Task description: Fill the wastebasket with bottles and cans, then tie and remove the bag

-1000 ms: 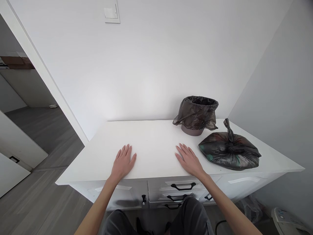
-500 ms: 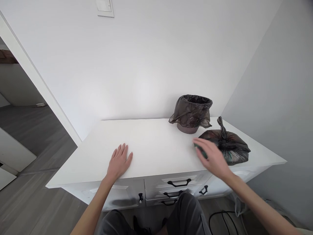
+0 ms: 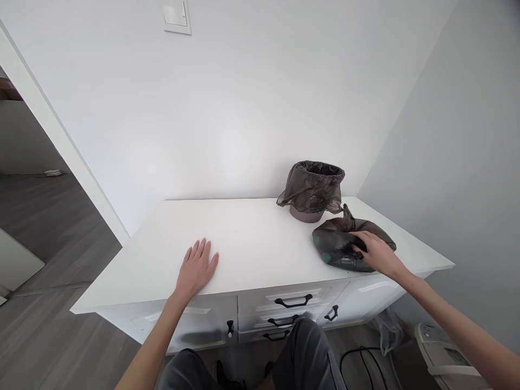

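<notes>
- Head view: I see the right hand [image 3: 376,253] clamped on the bag [image 3: 339,255]; thin, it could tear if yanked.
- Left hand [image 3: 197,271] flat, fingers parted.
- Bin [image 3: 312,190] beyond grip could topple if bumped.

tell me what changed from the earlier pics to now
The right hand has left the white cabinet top, moved rightward and taken hold of the knotted black garbage bag near its middle. The left hand stays flat on the surface; the bag-lined bin stands by the wall as before.
</notes>
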A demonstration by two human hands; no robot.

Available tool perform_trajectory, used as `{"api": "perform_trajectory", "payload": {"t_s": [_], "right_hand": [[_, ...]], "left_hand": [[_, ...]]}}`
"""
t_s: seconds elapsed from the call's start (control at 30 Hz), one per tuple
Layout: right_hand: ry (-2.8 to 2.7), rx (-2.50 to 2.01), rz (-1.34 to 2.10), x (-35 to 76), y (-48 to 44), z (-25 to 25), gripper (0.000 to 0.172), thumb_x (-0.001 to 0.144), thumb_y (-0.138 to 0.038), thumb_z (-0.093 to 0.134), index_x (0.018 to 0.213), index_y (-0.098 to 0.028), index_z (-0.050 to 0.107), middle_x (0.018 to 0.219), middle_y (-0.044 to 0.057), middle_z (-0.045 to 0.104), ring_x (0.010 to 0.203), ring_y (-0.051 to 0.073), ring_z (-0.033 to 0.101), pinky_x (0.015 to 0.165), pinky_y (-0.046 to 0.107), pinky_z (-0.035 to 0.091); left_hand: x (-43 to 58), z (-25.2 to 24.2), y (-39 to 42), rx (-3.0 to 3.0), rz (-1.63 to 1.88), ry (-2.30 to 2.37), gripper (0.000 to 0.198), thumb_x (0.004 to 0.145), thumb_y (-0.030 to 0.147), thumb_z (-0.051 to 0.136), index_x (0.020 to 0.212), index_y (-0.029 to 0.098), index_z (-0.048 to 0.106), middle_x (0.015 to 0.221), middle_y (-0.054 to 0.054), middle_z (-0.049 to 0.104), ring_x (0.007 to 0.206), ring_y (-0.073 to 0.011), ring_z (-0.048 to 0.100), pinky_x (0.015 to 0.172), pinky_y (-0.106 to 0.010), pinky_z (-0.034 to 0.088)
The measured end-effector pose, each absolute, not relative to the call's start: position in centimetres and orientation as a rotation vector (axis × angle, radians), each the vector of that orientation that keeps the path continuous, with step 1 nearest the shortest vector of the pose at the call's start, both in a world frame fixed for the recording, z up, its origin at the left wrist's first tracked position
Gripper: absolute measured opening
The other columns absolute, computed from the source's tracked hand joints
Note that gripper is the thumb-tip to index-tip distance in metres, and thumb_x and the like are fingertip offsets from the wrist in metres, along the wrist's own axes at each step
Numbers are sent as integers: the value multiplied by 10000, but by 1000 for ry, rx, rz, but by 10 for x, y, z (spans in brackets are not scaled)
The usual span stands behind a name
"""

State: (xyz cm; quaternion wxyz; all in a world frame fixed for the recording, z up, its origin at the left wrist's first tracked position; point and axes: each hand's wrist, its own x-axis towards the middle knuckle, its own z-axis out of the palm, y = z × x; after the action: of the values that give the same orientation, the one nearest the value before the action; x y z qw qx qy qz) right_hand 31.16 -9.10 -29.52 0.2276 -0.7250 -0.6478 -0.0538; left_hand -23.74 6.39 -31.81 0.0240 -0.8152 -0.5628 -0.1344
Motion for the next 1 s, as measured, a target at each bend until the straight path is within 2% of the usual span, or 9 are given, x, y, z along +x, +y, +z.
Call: {"api": "perform_trajectory", "payload": {"t_s": [0.1,0.33,0.4,0.5,0.57,0.67,0.8,0.9,1.0], "right_hand": [[-1780,-1834,-53,270,-87,-294,377,979,-456,489,1232,-223,643,1245,145,707,1148,344,681,962,483,548],[-1814,-1512,195,153,-66,-285,312,1011,-434,548,1259,-259,623,1257,90,722,1173,276,693,1018,439,550],[-1835,-1479,269,128,-62,-280,350,1010,-434,569,1321,-275,591,1269,81,719,1195,269,684,1017,436,552],[-1894,-1495,289,105,-61,-271,420,1002,-415,597,1403,-305,532,1235,70,723,1185,277,674,1011,474,543],[-1945,-1510,245,98,-63,-262,428,984,-361,625,1398,-309,529,1170,63,730,1142,284,675,999,498,534],[-1995,-1475,196,95,-69,-247,443,950,-292,664,1373,-304,531,1098,47,725,1086,271,681,978,474,538],[-2084,-1389,148,105,-83,-231,483,951,-266,671,1401,-310,498,1061,29,722,1030,248,690,994,456,523],[-2060,-1386,94,125,-95,-229,440,970,-248,647,1385,-298,510,1013,25,721,956,240,689,969,454,526],[-1942,-1388,74,147,-108,-232,341,1018,-283,590,1355,-292,538,985,26,724,929,237,684,932,438,535]], "left_hand": [[-237,-319,64,-2532,-449,-1738,685,1047,517,299,1573,104,450,1690,-140,351,1593,-313,280,1300,-517,254],[-237,-316,59,-2585,-588,-1789,620,1022,480,386,1509,118,515,1664,-159,405,1586,-336,293,1302,-545,232],[-234,-305,50,-2652,-753,-1803,530,1014,438,420,1430,152,579,1601,-151,506,1538,-326,397,1273,-532,306],[-218,-280,29,-2854,-1113,-1666,403,1045,423,396,1313,233,630,1443,-86,653,1370,-255,590,1134,-438,493],[-195,-261,17,-2932,-1248,-1487,362,1061,422,400,1285,257,631,1382,-63,680,1315,-234,614,1086,-408,520],[-151,-242,8,-3050,-978,-1187,320,1006,334,532,1297,231,616,1328,-83,692,1277,-257,613,1070,-418,513],[-105,-228,8,-3063,-583,-970,256,827,104,636,1053,207,698,1128,-95,735,1101,-296,660,968,-448,521],[-98,-221,10,-3030,-657,-992,244,815,72,599,964,228,712,1025,-62,759,1038,-287,670,963,-465,494],[-109,-218,17,-2967,-914,-1152,253,801,91,586,949,244,723,1005,-31,768,988,-256,682,906,-415,508]]}}
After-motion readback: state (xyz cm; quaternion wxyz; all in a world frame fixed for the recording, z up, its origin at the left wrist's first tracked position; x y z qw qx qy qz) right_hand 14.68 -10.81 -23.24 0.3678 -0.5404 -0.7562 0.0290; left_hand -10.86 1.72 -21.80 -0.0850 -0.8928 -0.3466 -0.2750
